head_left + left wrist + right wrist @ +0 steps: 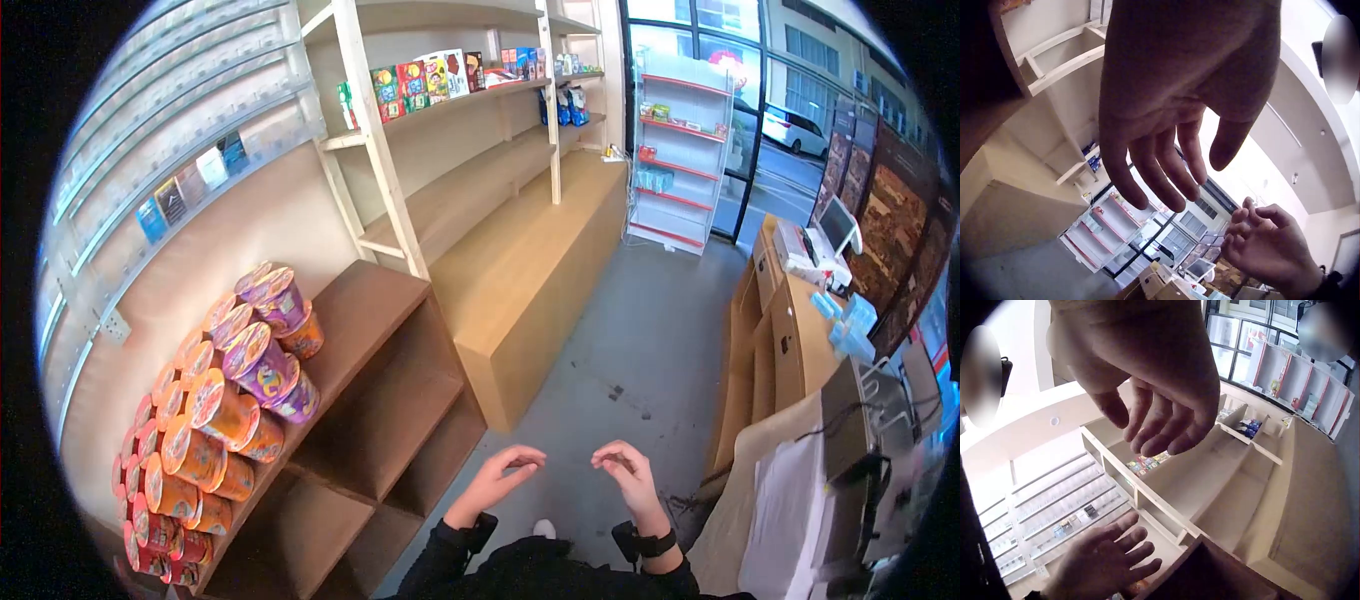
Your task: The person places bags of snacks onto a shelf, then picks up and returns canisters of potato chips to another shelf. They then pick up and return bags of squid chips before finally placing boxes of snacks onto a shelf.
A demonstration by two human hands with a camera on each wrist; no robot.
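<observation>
While left hand and right hand hover, fingers loose and empty, cups (lower ones bearing upper) crowd the brown shelf toward its near edge.

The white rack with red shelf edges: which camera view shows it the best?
The head view: there the white rack stands upright, its shelves clear. The left wrist view shows it tilted, partly behind fingers of the left hand; the right wrist view tilts it too, near the upper right corner.

Small shop, stacked noodle cups, boxed goods on wooden shelving, glass storefront
</observation>
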